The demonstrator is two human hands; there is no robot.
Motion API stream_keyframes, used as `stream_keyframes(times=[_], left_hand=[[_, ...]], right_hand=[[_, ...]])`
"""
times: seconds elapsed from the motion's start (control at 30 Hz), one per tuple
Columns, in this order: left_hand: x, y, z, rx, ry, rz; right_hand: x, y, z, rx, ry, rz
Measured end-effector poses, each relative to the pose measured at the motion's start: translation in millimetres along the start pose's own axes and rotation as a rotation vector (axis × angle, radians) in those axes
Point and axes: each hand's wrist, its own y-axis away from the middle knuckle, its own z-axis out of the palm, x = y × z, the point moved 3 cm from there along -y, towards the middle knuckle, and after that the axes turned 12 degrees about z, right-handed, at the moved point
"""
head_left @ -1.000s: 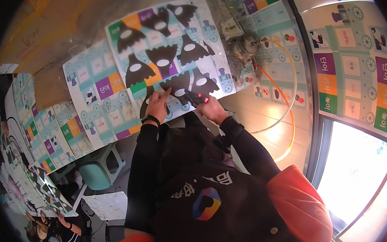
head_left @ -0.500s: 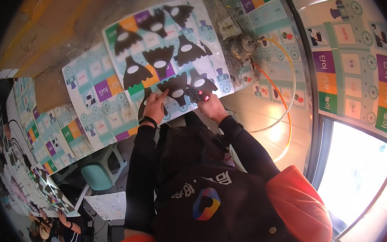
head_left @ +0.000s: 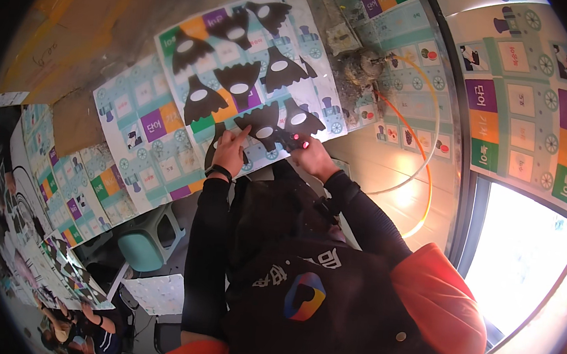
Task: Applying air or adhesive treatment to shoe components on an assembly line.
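Observation:
Dark, scallop-edged cut-outs with oval holes lie in rows on a printed sheet (head_left: 332, 133). My left hand (head_left: 229, 153) rests with its fingers stretched out at the left side of a near-row cut-out (head_left: 253, 121). Another dark cut-out (head_left: 218, 132) lies partly under that hand. At the right side of the near-row piece, my right hand (head_left: 315, 159) is closed round a small dark tool (head_left: 288, 139) with red parts near the fingers. Its exact kind is hard to make out. The tool's tip is close to the cut-out; whether they touch cannot be seen.
A grey, lumpy object (head_left: 364, 69) sits right of the sheet. An orange hose (head_left: 420, 162) and a pale hose (head_left: 435, 116) loop past the table edge. A green stool (head_left: 140, 251) stands below left. Other people's hands (head_left: 89, 315) are at the far lower left.
The whole view has shifted slightly, so the sheet appears a little farther right. My two hands keep nearly the same places by the near-row cut-out.

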Motion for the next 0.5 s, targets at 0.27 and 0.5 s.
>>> stream_keyframes(times=[0.27,0.5], left_hand=[[-3,1,0,0.000,0.005,-0.004],[1,-3,-2,-0.007,0.019,-0.023]], right_hand=[[-15,12,0,0.005,0.152,-0.054],[-8,-1,-17,0.042,0.048,-0.069]])
